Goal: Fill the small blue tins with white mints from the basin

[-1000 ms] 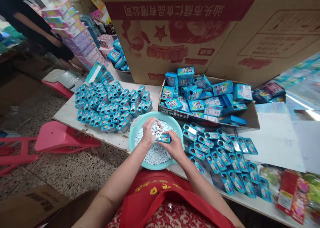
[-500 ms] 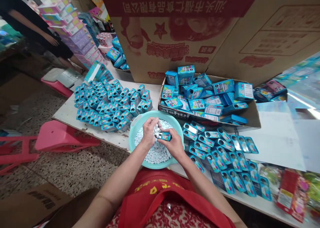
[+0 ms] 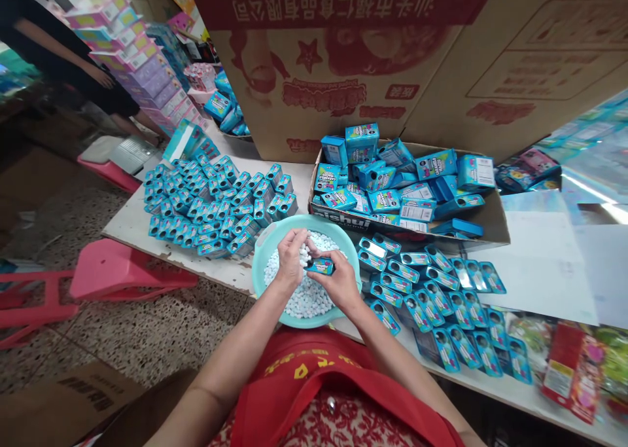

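A turquoise basin [image 3: 260, 264] full of small white candies [image 3: 307, 303] stands at the table's front edge, against the red apron. Above it, my left hand [image 3: 292, 254] is closed around a cluster of white candies [image 3: 305, 256]. My right hand [image 3: 339, 278] grips a small blue candy box [image 3: 321, 266], tilted on its side with one end toward the candies in my left hand. The fingers of both hands nearly meet there. Whether candies are passing into the box is too small to make out.
Many blue boxes with round holes [image 3: 216, 205] stand left of the basin; more [image 3: 436, 303] stand to its right. Behind is an open carton [image 3: 363, 222] of blue boxes, backed by a large cardboard box [image 3: 343, 61]. A pink stool [image 3: 112, 267] and another person [image 3: 53, 48] are at left.
Fewer candies show between my hands, and the blue box sits slightly lower and closer against my left hand. The whole view has shifted a little.
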A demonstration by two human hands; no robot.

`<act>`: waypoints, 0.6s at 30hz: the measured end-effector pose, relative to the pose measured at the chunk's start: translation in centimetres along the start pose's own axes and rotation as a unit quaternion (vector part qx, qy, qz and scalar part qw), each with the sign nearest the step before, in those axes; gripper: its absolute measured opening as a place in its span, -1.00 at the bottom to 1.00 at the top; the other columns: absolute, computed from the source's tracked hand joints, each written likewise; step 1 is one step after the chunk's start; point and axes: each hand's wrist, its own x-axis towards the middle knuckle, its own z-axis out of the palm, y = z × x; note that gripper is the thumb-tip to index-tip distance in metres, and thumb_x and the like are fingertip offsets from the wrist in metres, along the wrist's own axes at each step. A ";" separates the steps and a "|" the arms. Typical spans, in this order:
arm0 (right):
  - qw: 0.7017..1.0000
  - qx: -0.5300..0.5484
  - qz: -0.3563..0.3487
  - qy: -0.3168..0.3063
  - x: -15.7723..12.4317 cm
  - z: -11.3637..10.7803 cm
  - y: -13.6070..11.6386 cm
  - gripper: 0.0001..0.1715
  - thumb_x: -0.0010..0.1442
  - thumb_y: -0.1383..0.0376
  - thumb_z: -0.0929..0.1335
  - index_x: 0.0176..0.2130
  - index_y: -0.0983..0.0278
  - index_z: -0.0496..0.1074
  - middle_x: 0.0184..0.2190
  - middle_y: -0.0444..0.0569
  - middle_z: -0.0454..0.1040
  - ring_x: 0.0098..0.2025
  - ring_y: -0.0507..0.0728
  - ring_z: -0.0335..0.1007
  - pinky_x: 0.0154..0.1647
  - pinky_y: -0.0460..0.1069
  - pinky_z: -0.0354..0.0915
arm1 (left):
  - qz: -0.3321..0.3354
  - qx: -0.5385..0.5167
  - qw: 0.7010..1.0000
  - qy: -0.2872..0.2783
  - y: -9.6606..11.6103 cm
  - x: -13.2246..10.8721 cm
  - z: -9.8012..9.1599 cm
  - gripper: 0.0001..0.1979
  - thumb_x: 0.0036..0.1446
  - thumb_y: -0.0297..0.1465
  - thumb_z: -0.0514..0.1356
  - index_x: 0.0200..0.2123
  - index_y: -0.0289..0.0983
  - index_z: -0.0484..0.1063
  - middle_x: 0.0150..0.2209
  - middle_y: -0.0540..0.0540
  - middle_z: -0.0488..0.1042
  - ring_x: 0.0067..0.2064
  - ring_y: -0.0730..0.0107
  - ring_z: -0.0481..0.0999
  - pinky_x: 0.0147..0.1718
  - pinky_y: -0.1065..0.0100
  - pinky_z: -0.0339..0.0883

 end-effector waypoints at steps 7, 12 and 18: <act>1.000 0.006 -0.012 0.021 -0.2 0.1 -0.3 -0.67 -0.05 0.19 0.47 -0.25 0.21 0.42 -0.27 -0.07 0.46 -0.15 0.20 0.36 -0.11 0.07 0.24 | 0.025 -0.007 1.000 -0.006 0.0 0.1 -0.1 -0.75 -0.04 -0.22 0.24 -0.48 -0.29 0.35 -0.57 0.03 0.42 -0.62 0.54 0.37 -0.58 0.45 0.24; 0.999 0.019 -0.010 0.028 -0.1 0.3 -0.1 -0.68 -0.06 0.17 0.46 -0.28 0.23 0.41 -0.31 -0.06 0.45 -0.19 0.19 0.37 -0.14 0.07 0.26 | 0.038 0.004 0.999 0.013 -0.2 0.3 -0.1 -0.72 -0.03 -0.21 0.24 -0.56 -0.31 0.36 -0.51 0.00 0.42 -0.56 0.52 0.40 -0.53 0.41 0.30; 0.999 0.033 -0.009 0.027 -0.3 0.0 -0.3 -0.68 -0.05 0.16 0.46 -0.27 0.22 0.41 -0.30 -0.07 0.45 -0.19 0.18 0.37 -0.14 0.06 0.26 | 0.034 0.019 0.999 -0.017 0.2 0.0 0.1 -0.58 0.01 -0.17 0.20 -0.72 -0.30 0.27 -0.57 -0.03 0.37 -0.56 0.49 0.39 -0.56 0.42 0.24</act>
